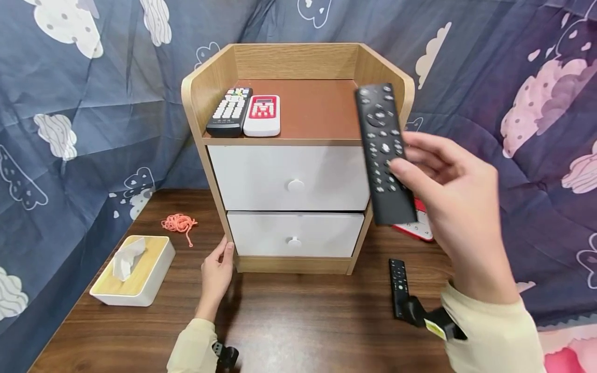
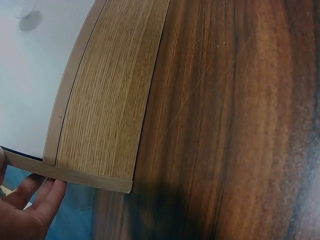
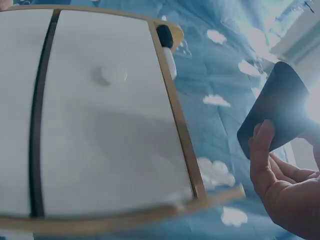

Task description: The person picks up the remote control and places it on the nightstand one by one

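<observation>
A black remote control (image 1: 383, 150) is in my right hand (image 1: 459, 207), pinched between thumb and fingers, raised before the right side of a small wooden drawer cabinet (image 1: 298, 265). The right wrist view shows the smooth back of this remote control (image 3: 277, 107). My left hand (image 1: 217, 277) holds the cabinet's lower left edge, with thumb at the front and fingers along the outer side panel. On the cabinet's brown top, at the left, a black remote control with white buttons (image 1: 229, 111) lies beside a white and red remote control (image 1: 262, 116).
Both white drawers (image 1: 261, 176) are closed. On the table at left are a tissue box (image 1: 156, 272) and tangled coral string (image 1: 179, 223). To the right lie another black remote control (image 1: 398, 282) and a red-and-white item (image 1: 422, 226), partly hidden. A patterned blue cloth (image 1: 112, 103) hangs behind.
</observation>
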A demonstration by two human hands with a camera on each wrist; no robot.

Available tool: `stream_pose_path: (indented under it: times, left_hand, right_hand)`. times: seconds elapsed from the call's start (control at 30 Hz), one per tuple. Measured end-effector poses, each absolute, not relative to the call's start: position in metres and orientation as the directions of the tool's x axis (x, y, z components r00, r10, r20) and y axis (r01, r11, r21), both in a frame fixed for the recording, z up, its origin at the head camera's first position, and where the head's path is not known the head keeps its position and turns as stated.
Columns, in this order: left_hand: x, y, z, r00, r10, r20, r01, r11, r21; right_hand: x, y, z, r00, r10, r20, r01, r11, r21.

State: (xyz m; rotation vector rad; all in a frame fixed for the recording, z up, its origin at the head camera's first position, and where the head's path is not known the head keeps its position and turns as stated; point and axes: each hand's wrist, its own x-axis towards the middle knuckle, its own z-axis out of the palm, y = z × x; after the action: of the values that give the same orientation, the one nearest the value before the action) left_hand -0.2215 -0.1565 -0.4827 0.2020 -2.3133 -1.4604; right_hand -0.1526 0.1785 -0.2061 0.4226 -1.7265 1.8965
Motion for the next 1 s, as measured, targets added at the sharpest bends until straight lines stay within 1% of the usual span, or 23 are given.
stream_pose_path:
  times: [0.1, 0.27, 0.47, 0.77, 1.0]
  left_hand:
    - [-0.222, -0.157, -0.483, -0.911, -0.327, 0.249, 0.083, 0.447, 0.891]
    - [-0.222, -0.157, -0.483, -0.916, -0.318, 0.246, 0.086, 0.444, 0.892]
    - [-0.221, -0.157, -0.482, -0.913, -0.319, 0.256, 0.097, 0.439, 0.893]
    - [-0.221, -0.155, -0.483, -0.909, -0.332, 0.251, 0.084, 0.445, 0.892]
    - [-0.223, -0.157, -0.482, -0.908, -0.328, 0.259, 0.1, 0.43, 0.897]
  right_hand:
    - [-0.173, 0.16, -0.192, -0.835, 0.114, 0.539, -0.541, 0.014, -0.841]
    - [-0.21, 0.136, -0.177, -0.877, 0.081, 0.474, -0.457, 0.162, -0.875]
    - [-0.246, 0.114, -0.162, -0.925, 0.045, 0.378, -0.366, 0.168, -0.916]
    - [-0.277, 0.092, -0.147, -0.977, 0.021, 0.211, -0.192, 0.339, -0.921]
    - [-0.29, 0.082, -0.141, -0.982, 0.058, 0.18, -0.131, 0.479, -0.868]
